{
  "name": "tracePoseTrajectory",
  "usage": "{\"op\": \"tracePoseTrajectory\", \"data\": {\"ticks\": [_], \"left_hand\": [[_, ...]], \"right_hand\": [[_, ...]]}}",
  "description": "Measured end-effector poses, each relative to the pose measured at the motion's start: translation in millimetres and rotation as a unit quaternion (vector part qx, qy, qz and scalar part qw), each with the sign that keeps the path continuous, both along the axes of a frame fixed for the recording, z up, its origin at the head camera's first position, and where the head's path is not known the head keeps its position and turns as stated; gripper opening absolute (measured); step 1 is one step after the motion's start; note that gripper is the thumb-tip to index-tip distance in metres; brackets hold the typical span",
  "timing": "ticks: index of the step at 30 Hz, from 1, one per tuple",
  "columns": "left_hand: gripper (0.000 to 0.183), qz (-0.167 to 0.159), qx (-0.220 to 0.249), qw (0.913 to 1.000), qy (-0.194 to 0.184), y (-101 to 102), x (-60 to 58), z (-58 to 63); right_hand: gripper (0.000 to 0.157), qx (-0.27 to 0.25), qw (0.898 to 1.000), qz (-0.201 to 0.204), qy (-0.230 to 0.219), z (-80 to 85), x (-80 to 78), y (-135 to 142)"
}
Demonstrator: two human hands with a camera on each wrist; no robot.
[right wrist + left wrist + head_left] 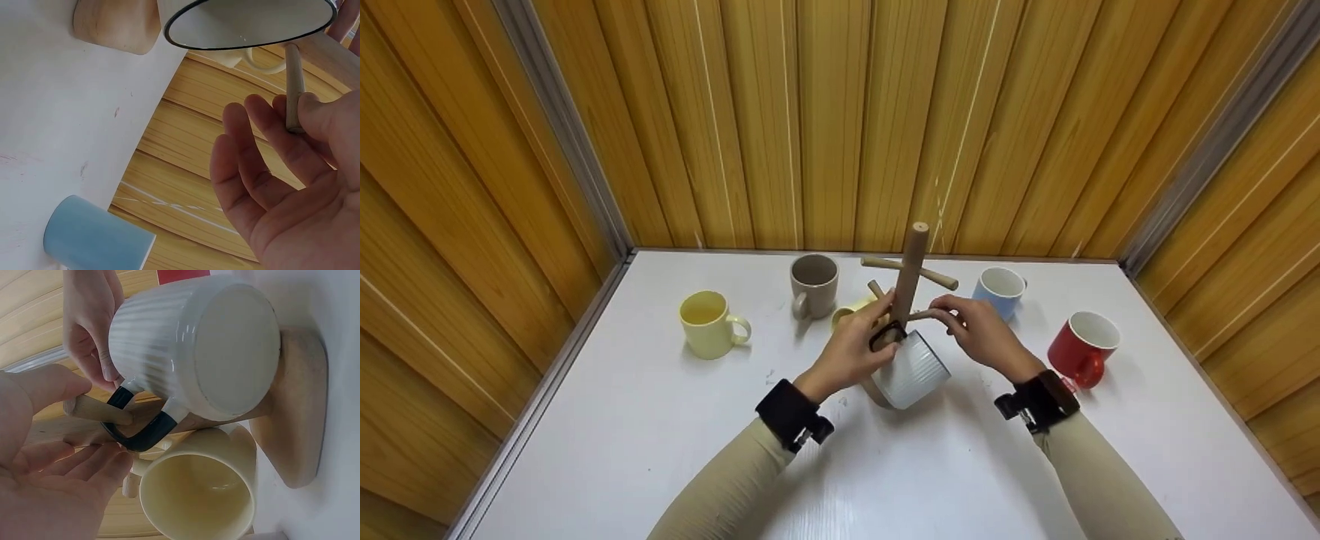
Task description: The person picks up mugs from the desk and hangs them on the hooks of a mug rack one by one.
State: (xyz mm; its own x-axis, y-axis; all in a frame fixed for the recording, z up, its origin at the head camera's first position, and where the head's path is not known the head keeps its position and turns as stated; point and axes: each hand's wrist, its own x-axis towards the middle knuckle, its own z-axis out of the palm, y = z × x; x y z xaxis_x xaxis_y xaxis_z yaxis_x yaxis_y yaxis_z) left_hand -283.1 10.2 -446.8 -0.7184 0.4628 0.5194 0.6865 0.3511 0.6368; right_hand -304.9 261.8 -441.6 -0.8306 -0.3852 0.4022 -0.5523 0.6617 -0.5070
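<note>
A wooden mug tree [913, 274] stands at the table's middle with pegs on several sides. On a front peg [98, 409] hangs a white ribbed mug [916, 375] by its black handle, tilted sideways. My left hand [851, 346] grips the post beside that handle, thumb at the peg's tip and fingers round the far side. With thumb and forefinger my right hand [981, 337] pinches a right-hand peg [293, 93]; its other fingers are loosely bent. Behind the post a pale yellow mug [197, 495] hangs from another peg, mostly hidden in the head view.
On the white table [607, 450] stand a yellow mug [709, 330] at left, a grey-brown mug [814, 289] at the back, a blue mug [999, 292] behind my right hand and a red mug [1081, 349] at right. Wood-patterned walls [832, 127] enclose the back and sides.
</note>
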Motion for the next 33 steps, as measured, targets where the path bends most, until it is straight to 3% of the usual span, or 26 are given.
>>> {"op": "tracePoseTrajectory", "data": {"ticks": [5,10,17,27,33], "left_hand": [[0.074,-0.023,0.008,0.9997,-0.004,-5,-2.2,-1.3],[0.070,-0.009,0.008,0.9999,-0.001,-11,-3.4,-4.8],[0.067,0.001,0.046,0.9990,-0.002,-20,-6.6,-10.4],[0.054,0.040,0.073,0.9965,0.004,-26,-9.0,-15.6],[0.044,0.085,0.095,0.9917,0.015,-27,-11.6,-17.3]], "right_hand": [[0.013,-0.003,1.000,0.000,0.005,-1.8,4.9,0],[0.013,-0.001,1.000,-0.006,0.015,-3.8,10.4,1],[0.014,0.010,0.999,-0.020,0.037,-6.3,19.2,0],[0.014,0.017,0.997,-0.028,0.065,-8.9,33.5,-4],[0.014,0.023,0.997,-0.032,0.065,-9.9,42.4,-9]]}}
